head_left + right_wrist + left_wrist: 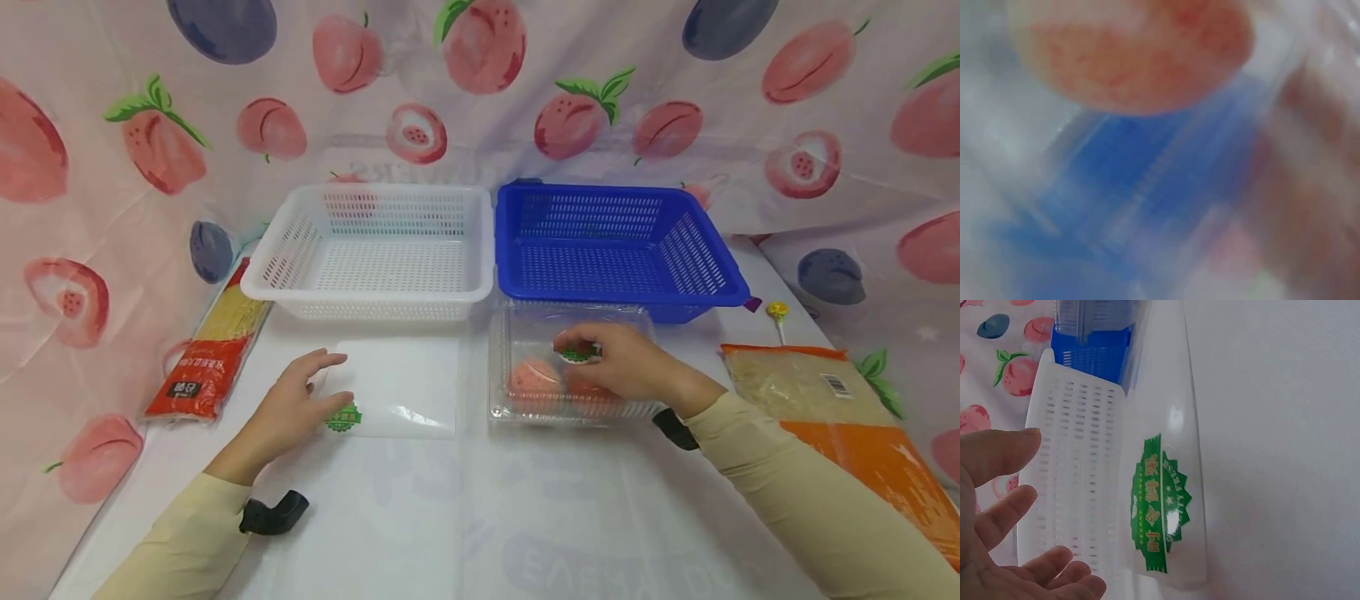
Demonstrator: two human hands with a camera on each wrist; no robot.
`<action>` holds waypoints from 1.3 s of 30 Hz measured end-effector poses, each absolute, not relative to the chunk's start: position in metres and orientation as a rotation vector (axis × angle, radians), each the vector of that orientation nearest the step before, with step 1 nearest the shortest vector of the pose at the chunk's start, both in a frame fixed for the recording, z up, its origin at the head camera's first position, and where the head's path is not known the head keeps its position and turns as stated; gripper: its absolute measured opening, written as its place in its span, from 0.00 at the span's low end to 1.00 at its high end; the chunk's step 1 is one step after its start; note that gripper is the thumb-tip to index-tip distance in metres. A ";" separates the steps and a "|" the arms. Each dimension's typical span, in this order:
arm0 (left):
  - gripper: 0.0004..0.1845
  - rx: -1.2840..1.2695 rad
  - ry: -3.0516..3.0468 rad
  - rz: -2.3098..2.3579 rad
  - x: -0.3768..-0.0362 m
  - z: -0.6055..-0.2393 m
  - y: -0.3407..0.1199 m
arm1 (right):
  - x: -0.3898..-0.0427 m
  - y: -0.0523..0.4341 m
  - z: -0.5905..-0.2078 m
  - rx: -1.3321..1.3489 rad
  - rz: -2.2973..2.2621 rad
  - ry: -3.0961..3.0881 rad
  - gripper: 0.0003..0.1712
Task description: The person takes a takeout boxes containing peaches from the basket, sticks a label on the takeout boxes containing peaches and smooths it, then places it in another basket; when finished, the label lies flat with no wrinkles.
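Head: left hand (292, 408), fingers spread, by one white bag (401, 383); right hand (626, 358) curled over one clear box (517, 329), grip unclear, at least two fruits (536, 381) beneath. Left wrist: one green label (1155, 506) beside the fingers. Right wrist: one blurred fruit (1141, 59).

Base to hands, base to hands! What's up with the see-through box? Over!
Left hand empty, beside white bag. Right hand at clear box, grip unclear. Pinkish round things inside. Blue basket close behind.
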State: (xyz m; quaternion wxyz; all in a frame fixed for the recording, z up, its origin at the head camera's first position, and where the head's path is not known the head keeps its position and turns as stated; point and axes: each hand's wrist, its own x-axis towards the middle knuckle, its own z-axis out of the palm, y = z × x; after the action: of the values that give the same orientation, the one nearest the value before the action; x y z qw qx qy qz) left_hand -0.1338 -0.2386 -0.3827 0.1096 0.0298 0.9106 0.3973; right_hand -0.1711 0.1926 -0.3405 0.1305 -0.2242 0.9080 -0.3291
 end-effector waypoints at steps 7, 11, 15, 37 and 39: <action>0.31 0.205 2.667 1.254 -0.132 -0.376 -0.224 | -0.171 0.191 -0.340 -0.712 -0.952 2.630 0.24; 0.31 0.269 2.640 1.291 -0.131 -0.376 -0.213 | -0.169 0.193 -0.339 -0.698 -0.967 2.599 0.23; 0.30 0.332 2.621 1.329 -0.133 -0.375 -0.202 | -0.166 0.198 -0.338 -0.691 -0.985 2.578 0.21; 0.37 0.509 2.312 1.483 -0.147 -0.389 -0.117 | -0.162 0.226 -0.334 -0.544 -0.932 2.698 0.21; 0.38 0.511 2.274 1.508 -0.148 -0.390 -0.110 | -0.162 0.226 -0.333 -0.543 -0.932 2.692 0.23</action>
State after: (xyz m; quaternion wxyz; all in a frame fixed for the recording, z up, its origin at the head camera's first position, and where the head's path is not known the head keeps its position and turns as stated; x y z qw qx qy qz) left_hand -0.1478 -0.1096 -0.3901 0.1819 0.1810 0.8056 0.5341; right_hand -0.1618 0.2262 -0.3334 0.1207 -0.1859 0.9215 -0.3190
